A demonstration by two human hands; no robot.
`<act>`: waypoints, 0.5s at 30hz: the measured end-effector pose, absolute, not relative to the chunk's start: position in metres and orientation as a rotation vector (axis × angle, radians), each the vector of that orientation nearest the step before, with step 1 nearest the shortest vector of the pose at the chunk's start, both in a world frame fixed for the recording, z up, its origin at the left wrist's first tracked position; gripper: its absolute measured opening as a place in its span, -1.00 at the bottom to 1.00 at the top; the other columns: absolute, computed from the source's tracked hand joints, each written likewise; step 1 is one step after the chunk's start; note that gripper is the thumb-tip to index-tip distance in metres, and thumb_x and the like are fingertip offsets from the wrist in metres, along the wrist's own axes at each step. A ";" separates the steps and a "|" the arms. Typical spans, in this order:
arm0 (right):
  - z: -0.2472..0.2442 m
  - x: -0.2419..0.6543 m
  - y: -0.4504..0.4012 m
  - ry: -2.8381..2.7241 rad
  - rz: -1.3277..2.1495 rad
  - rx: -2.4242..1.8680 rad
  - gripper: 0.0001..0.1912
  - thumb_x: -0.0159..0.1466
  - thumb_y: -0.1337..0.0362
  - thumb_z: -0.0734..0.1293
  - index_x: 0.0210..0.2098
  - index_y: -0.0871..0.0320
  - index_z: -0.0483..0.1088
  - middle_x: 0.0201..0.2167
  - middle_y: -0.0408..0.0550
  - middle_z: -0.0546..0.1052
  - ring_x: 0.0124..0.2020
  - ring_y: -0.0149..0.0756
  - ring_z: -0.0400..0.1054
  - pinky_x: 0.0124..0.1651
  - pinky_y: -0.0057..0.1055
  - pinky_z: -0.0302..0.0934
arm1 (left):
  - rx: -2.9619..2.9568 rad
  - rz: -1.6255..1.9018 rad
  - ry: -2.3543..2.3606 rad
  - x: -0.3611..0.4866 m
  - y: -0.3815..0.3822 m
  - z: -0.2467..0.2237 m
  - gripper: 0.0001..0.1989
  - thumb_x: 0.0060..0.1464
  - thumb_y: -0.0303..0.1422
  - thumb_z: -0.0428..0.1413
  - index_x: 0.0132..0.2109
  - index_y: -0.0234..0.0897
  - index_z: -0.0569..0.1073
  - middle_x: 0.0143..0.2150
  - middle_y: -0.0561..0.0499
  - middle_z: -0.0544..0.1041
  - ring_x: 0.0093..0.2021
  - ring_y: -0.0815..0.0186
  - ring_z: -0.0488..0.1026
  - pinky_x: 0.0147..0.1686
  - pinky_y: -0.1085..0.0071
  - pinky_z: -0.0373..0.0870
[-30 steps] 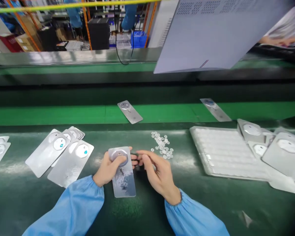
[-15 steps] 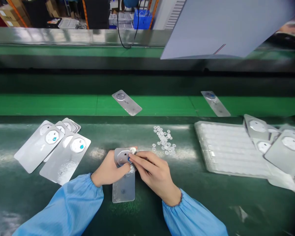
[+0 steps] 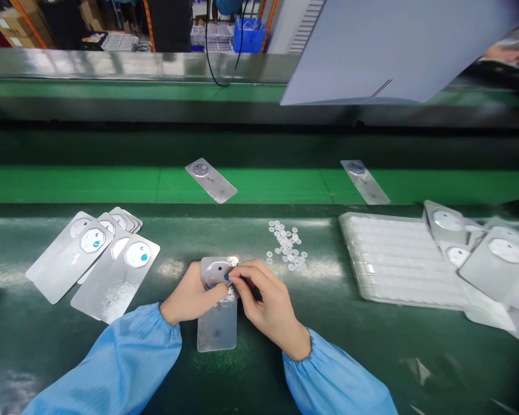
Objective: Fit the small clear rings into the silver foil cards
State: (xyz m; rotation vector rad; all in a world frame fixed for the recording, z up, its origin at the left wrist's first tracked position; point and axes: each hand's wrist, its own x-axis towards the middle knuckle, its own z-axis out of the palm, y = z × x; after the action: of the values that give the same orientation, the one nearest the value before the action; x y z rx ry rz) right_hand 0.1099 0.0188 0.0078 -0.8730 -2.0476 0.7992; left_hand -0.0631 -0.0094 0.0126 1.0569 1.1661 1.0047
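Note:
My left hand (image 3: 197, 300) is closed around a grey phone back cover (image 3: 217, 331), its thumb lying across the face below the round camera area. The cover stands upright in the view, camera end away from me. At that camera area my right hand (image 3: 264, 300) has thumb and index finger pinched together on a small blue tab (image 3: 226, 277), which the fingertips partly hide. Several small clear rings (image 3: 288, 243) lie scattered on the bench just beyond my right hand. Left of my hands, several more covers (image 3: 116, 276) overlap, two showing blue marks on their white camera circles.
A clear plastic tray (image 3: 398, 259) stands at the right, with several covers (image 3: 497, 265) piled over its right end. Behind the bench runs a green conveyor belt (image 3: 277, 184) carrying two separate covers. A large pale panel (image 3: 372, 52) hangs at the upper right.
My right thumb and index finger have closed into a tighter pinch at the blue tab. The two covers on the belt have shifted left. My left hand keeps its hold.

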 end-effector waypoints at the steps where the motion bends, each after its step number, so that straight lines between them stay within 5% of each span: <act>1: 0.009 0.109 0.019 -2.000 0.858 -0.886 -0.88 0.44 0.40 0.27 -0.16 0.11 0.45 -0.25 -0.05 0.52 -0.26 -0.31 0.44 -0.25 -0.41 0.34 | 1.038 1.001 1.160 -0.064 -0.009 0.013 -0.73 0.04 -0.44 0.16 -0.08 -0.38 0.58 -0.25 -0.02 0.60 -0.20 0.23 0.52 -0.22 0.42 0.42; 9: 0.010 0.107 0.022 -1.612 1.277 -0.956 -0.85 0.41 0.22 0.35 -0.27 0.11 0.50 -0.30 -0.08 0.46 -0.39 -0.38 0.42 -0.38 -0.46 0.35 | 0.951 1.033 1.161 -0.066 -0.008 0.014 -0.68 -0.04 -0.49 0.18 -0.07 -0.37 0.59 -0.28 0.00 0.60 -0.20 0.22 0.53 -0.23 0.43 0.42; 15: 0.017 0.124 0.021 -1.450 1.448 -0.954 -0.76 0.36 0.10 0.40 -0.33 0.12 0.48 -0.39 -0.12 0.43 -0.43 -0.38 0.34 -0.36 -0.44 0.31 | 0.633 1.022 1.024 -0.064 -0.010 0.015 -0.40 -0.06 -0.42 0.30 0.18 -0.35 0.48 0.00 -0.21 0.65 -0.09 -0.01 0.63 -0.07 0.12 0.56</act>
State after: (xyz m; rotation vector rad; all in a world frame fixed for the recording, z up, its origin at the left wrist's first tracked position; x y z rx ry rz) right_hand 0.1236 0.0210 0.0166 -0.9535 -1.4502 1.4484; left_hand -0.0639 -0.0100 0.0146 0.6334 1.0242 1.0217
